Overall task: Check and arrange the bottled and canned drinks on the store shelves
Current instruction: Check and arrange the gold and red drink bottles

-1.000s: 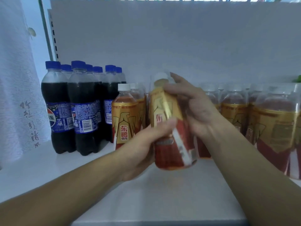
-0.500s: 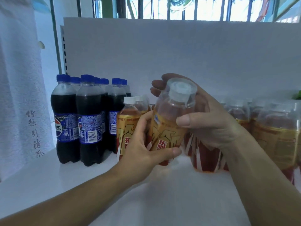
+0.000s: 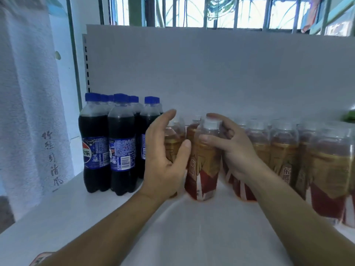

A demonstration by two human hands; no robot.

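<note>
A gold-and-red energy drink bottle (image 3: 204,169) with a white cap stands upright on the white shelf (image 3: 192,227). My right hand (image 3: 228,146) grips its neck and shoulder from the right. My left hand (image 3: 165,160) is spread open just left of it, fingers relaxed, in front of another gold bottle (image 3: 172,141) and holding nothing. More gold-and-red bottles (image 3: 284,150) stand in rows to the right. Dark cola bottles (image 3: 107,143) with blue caps and blue labels stand in a cluster at the left.
A white back panel (image 3: 211,73) closes the shelf behind the bottles, with a barred window (image 3: 211,10) above it. A white cloth with dark writing (image 3: 28,112) hangs at the far left. Bare shelf surface lies in front of the bottles.
The held bottle has gone from tilted in both hands down to standing on the shelf. My left hand has let go of it and opened. The view has tilted upward.
</note>
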